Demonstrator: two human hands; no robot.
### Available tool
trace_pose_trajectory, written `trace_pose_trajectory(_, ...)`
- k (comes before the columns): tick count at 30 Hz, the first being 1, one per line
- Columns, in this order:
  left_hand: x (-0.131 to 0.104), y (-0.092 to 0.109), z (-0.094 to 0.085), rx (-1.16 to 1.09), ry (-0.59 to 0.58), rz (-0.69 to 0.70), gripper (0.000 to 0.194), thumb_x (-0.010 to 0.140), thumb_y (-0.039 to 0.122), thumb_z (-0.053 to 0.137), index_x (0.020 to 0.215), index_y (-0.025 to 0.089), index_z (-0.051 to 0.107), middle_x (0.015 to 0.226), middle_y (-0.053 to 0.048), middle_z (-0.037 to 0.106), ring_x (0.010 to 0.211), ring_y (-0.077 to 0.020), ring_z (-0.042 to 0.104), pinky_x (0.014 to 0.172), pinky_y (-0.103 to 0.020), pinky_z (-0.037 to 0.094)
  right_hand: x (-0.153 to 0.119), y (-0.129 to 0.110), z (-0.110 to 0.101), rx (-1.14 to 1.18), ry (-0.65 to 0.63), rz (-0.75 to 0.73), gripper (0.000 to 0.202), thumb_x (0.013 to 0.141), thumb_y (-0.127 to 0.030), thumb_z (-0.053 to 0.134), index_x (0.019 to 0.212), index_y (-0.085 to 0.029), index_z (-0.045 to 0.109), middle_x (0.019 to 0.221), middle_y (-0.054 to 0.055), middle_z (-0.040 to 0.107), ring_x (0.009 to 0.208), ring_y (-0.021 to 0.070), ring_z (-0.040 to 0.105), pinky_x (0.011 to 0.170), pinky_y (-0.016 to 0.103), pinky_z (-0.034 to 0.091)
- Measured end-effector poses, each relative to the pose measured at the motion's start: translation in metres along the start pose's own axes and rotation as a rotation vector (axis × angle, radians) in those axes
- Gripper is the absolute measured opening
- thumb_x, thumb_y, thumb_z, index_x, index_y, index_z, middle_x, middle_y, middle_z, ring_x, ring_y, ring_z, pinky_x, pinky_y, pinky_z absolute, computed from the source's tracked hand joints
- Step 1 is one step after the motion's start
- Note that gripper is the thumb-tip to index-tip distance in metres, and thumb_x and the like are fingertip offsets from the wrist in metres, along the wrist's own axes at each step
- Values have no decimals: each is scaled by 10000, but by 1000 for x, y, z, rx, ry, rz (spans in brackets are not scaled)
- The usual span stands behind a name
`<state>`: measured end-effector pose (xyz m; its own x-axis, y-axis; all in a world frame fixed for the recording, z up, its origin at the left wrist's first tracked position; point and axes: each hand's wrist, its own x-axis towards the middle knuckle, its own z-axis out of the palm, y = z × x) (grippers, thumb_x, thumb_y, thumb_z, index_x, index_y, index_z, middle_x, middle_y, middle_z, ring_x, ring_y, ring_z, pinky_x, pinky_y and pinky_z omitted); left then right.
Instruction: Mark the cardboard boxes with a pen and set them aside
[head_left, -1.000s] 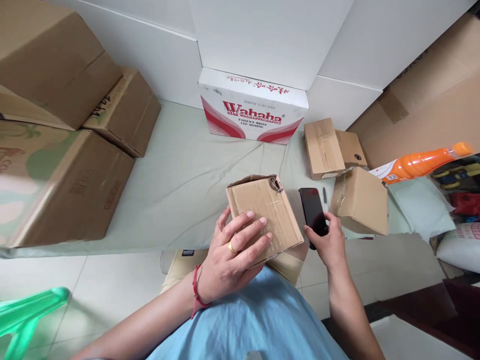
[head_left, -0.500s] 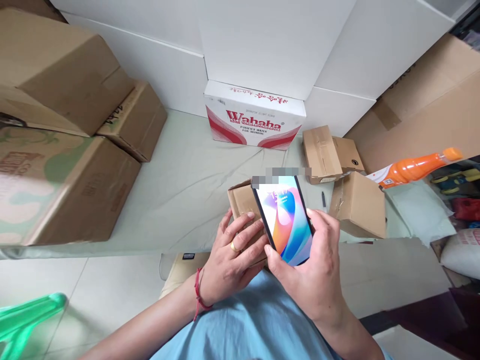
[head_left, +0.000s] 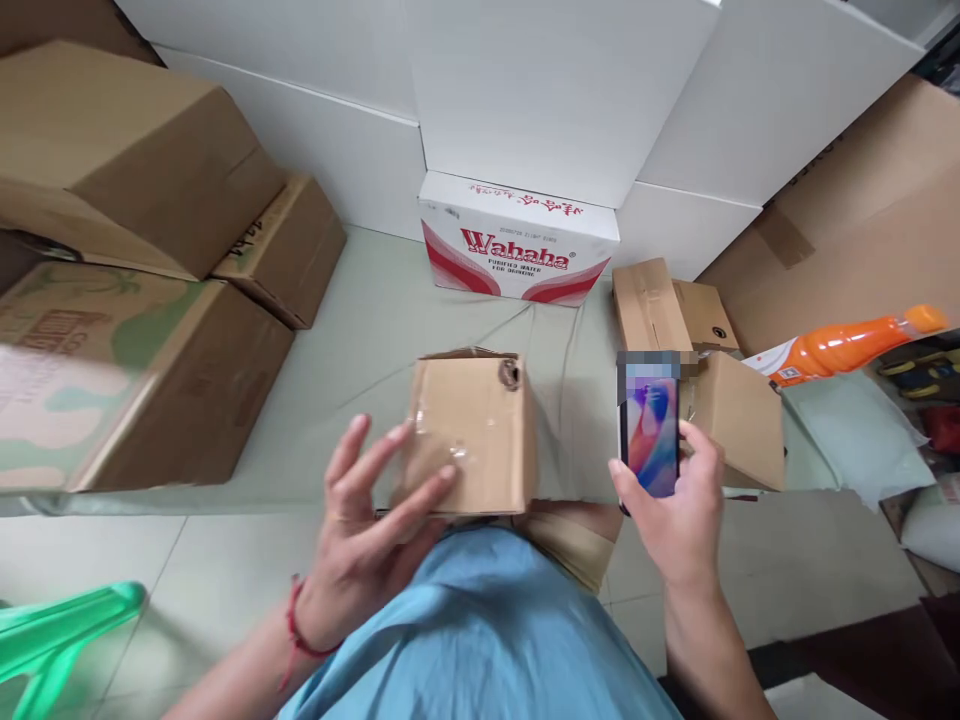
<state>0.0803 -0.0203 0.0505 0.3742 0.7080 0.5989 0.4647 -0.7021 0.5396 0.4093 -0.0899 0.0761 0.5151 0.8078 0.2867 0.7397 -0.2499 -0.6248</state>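
A smartphone (head_left: pixel 649 440) with its screen lit is gripped by my right hand (head_left: pixel 679 505), between thumb and fingers along its lower part. It is held up to the right of a small cardboard box (head_left: pixel 472 430), which sits at the table's front edge before my body. Clear tape shows on the box, along with a dark round mark near its upper right corner. Beside the box's left side, my left hand (head_left: pixel 379 510) has its fingers spread, slightly blurred. Its fingertips overlap the box's face; whether they touch it I cannot tell.
At the back of the green-covered table (head_left: pixel 360 370) stands a white and red Wahaha carton (head_left: pixel 517 245). Large cardboard boxes (head_left: pixel 150 390) are stacked left. Smaller boxes (head_left: pixel 652 310) and an orange bottle (head_left: pixel 855 345) occupy the right. A green stool (head_left: pixel 67 630) stands on the floor.
My right hand has carried the phone rightward, away from the box. My left hand has shifted left with its fingers spreading, and the box now shows fully, more upright and square to me.
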Motion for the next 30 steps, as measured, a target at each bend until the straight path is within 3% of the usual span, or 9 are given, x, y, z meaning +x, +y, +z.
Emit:
trace_pose_trajectory(4,-27,-25,-36,-207,49,-461,575,941,278,794,1468,453,647,1743,-26,418,1576,-409,481,1113,-535,626,9,46,41,-182,-137,205,768,765,-590,775,1387,-208,536,1332,180,592,1135,367,677,890,485,591)
trace_pose_trajectory(7,-39,-42,-42,-523,225,-879,455,982,553,687,1421,441,645,1649,-7,543,1416,-379,616,876,-442,682,2,56,67,-270,-288,227,725,810,-568,742,1399,-203,528,1351,176,587,1050,340,702,800,438,585)
trace_pose_trajectory(10,-40,-53,-37,-612,373,-1122,580,937,716,659,1457,463,599,1468,1,647,1198,-308,683,717,-356,633,-5,56,82,-354,-358,228,712,861,-547,721,1438,-189,506,1400,177,560,1015,323,722,765,420,583)
trace_pose_trajectory(14,-26,-53,-33,-579,299,-1296,914,775,651,873,1564,393,491,1423,-49,642,1235,-292,650,774,-315,610,-8,59,86,-353,-375,141,705,890,-527,739,1457,-174,514,1386,203,574,1153,381,681,920,502,591)
trace_pose_trajectory(18,-13,-49,-35,-585,230,-1290,991,666,658,908,1514,300,541,1396,-102,658,1276,-332,629,782,-309,594,-7,50,72,-83,-314,65,789,925,-738,681,1477,-191,548,1546,271,513,1433,452,511,1159,674,467)
trace_pose_trajectory(22,-9,-49,-34,-631,161,-1197,1049,645,667,893,1561,327,509,1527,-139,609,1338,-402,604,736,-346,611,-10,11,54,670,-721,269,1201,768,-975,668,1701,-321,290,1677,208,462,1528,378,522,1141,580,543)
trace_pose_trajectory(24,-6,-48,-33,-680,52,-1114,1027,699,668,874,1598,360,484,1608,-157,559,1310,-423,636,763,-420,641,-13,-7,50,919,-904,344,1351,649,-967,785,1725,-356,243,1678,187,493,1519,370,548,1125,554,560)
trace_pose_trajectory(27,3,-49,-28,-708,-101,-915,962,817,639,820,1660,404,421,1704,-173,473,1311,-428,662,910,-561,648,-20,-20,51,1028,-905,427,1225,663,-818,910,1667,-350,388,1583,164,612,1446,357,619,1150,560,543)
trace_pose_trajectory(30,17,-50,-19,-714,-181,-778,963,847,627,821,1683,402,399,1727,-187,453,1344,-414,653,1023,-585,616,-30,-15,54,1053,-821,507,1043,696,-810,875,1553,-316,543,1442,158,721,1370,379,677,1132,604,556)
